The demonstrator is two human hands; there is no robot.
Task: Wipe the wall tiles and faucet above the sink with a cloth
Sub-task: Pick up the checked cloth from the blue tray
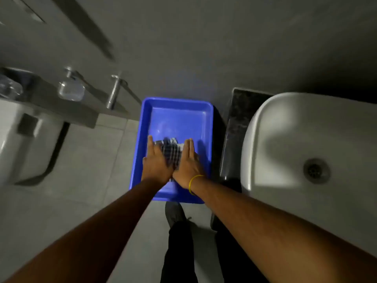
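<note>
A checked dark-and-white cloth (170, 152) lies in a blue plastic tub (177, 103) on the floor. My left hand (156, 162) and my right hand (188, 160) press flat against either side of the cloth, fingers straight, squeezing it between the palms. A yellow band circles my right wrist. The white sink (302, 139) with its drain (315, 170) is at the right. The grey wall (204, 48) rises behind the tub. No faucet above the sink shows in this view.
A dark stone counter edge (236, 123) stands between tub and sink. At left a grey ledge (67, 107) carries a clear soap bottle (70, 88) and a chrome fitting (114, 92), above a white toilet (18, 144). My dark trousers and shoe (175, 217) are below the tub.
</note>
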